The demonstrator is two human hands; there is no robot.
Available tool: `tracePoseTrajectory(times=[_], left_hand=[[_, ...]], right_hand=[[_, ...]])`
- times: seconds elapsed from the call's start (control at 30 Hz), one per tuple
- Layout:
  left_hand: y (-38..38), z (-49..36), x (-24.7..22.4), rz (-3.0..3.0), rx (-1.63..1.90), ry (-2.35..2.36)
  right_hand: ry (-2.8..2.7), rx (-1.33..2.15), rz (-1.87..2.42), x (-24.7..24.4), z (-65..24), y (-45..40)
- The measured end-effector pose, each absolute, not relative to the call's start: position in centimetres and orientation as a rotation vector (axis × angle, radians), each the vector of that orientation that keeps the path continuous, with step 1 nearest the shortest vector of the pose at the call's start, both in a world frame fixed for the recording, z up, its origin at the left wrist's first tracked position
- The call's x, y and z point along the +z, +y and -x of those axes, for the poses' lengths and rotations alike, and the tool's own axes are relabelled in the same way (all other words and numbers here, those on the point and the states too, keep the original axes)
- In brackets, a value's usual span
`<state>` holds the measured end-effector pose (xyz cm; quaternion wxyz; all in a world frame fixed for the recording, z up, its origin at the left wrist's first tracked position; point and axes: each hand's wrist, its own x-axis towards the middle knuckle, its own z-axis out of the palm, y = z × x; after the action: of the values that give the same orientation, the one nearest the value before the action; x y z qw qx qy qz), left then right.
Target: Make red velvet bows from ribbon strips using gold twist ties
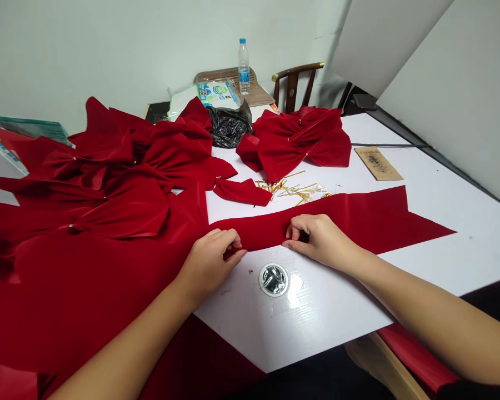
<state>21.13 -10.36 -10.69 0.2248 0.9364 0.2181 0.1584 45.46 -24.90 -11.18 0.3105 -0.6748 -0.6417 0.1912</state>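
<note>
A long strip of red velvet fabric [358,216] lies across the white table, its right end cut to a point. My left hand [214,253] pinches the strip's near edge, fingers curled with the thumb below. Further right, my right hand [310,236] grips the same edge between thumb and bent fingers. Just behind the strip are scattered gold twist ties [300,191]. To the left, red bows [120,205] lie heaped over more red fabric [79,300]. A second group of bows [304,139] sits beyond the ties.
A round grommet [274,279] is set in the table [316,316] near me. Behind are a crumpled black plastic bag [230,126], a water bottle [244,68] and a wooden chair [294,83]. A brown card [378,163] lies at the right.
</note>
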Motion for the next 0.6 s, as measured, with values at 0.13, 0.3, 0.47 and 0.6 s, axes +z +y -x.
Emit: tracePoseTrajectory(times=[0.13,0.3,0.47,0.6], left_hand=[[-10.24,-21.00,-11.02,-2.683,0.382,0.530],[-10.25,-21.00,-11.35,-2.776,0.363,0.435],[-10.35,-21.05,-11.44,-2.751,0.516,0.328],[-10.65,-20.95,-11.54,-2.764,0.507,0.438]], right_hand=[[-1.724,0.499,1.833,-10.97,-45.27,-24.90],[-1.883,0.412,1.864,-11.05,-45.22,-25.07],[-1.989,0.310,1.851,-11.11,-45.27,-25.15],[-1.980,0.249,1.727,-11.22,-45.27,-25.12]])
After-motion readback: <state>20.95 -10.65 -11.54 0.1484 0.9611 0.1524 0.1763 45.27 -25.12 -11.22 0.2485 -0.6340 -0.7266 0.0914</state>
